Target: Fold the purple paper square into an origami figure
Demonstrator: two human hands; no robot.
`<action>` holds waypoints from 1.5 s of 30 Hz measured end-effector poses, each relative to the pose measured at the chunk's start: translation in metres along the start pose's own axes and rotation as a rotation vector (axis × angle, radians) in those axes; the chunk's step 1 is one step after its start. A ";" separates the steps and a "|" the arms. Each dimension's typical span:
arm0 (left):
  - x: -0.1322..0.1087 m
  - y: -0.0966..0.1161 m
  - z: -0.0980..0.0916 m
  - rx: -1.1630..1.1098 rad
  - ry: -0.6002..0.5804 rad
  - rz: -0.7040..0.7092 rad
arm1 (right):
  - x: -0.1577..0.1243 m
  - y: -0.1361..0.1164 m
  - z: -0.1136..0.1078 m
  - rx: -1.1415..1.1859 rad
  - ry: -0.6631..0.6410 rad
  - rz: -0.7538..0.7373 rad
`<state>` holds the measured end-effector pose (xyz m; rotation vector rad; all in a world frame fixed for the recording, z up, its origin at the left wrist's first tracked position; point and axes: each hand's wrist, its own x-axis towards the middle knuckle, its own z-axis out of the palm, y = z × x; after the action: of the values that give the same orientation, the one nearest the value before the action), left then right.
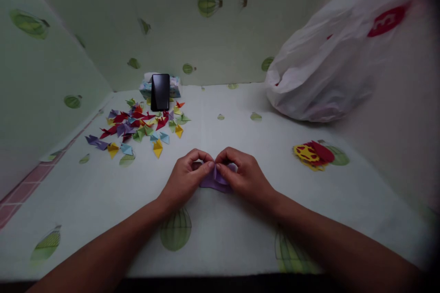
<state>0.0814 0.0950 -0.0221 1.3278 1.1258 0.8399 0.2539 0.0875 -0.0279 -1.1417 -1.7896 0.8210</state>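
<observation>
Purple paper (pixel 216 181) lies on the pale table cover (pixel 220 247) near the middle, a little toward me, half hidden under my fingers; it looks partly folded, with a small flap standing up between my thumbs. I judge it very light, thin and soft enough to crease wherever I press, so it would tear or wrinkle if tugged, and the sensible hold is on the folded edges and the raised flap, not the flat middle. My left hand (pixel 187 176) is closed in a pinch on the left side of the paper, thumb and forefinger meeting at the flap, the knuckles arched and the wrist low on the table. My right hand (pixel 242 176) mirrors it, pinching the right side, fingers curled down over the sheet. Both forearms come in from the near edge and angle toward each other. To the far left sits a scatter of small folded paper pieces (pixel 137 126) in many colours, with a dark phone (pixel 160 92) propped upright behind them, a white plastic bag (pixel 326 68) at the far right, and red and yellow paper (pixel 313 154) on the right
</observation>
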 end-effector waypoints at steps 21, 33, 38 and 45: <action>0.003 -0.001 0.001 -0.086 -0.015 -0.026 | -0.001 0.002 0.002 0.074 -0.013 0.037; 0.006 -0.007 0.000 -0.048 -0.031 -0.013 | 0.003 0.005 0.004 0.317 -0.063 0.204; 0.007 -0.012 -0.001 0.056 -0.052 0.011 | 0.003 0.008 0.007 0.313 -0.090 0.212; 0.009 -0.014 -0.001 0.039 -0.078 -0.019 | 0.003 0.009 0.005 0.296 -0.101 0.237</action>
<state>0.0813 0.1026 -0.0367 1.3679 1.0972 0.7496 0.2524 0.0932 -0.0366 -1.1430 -1.5644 1.2586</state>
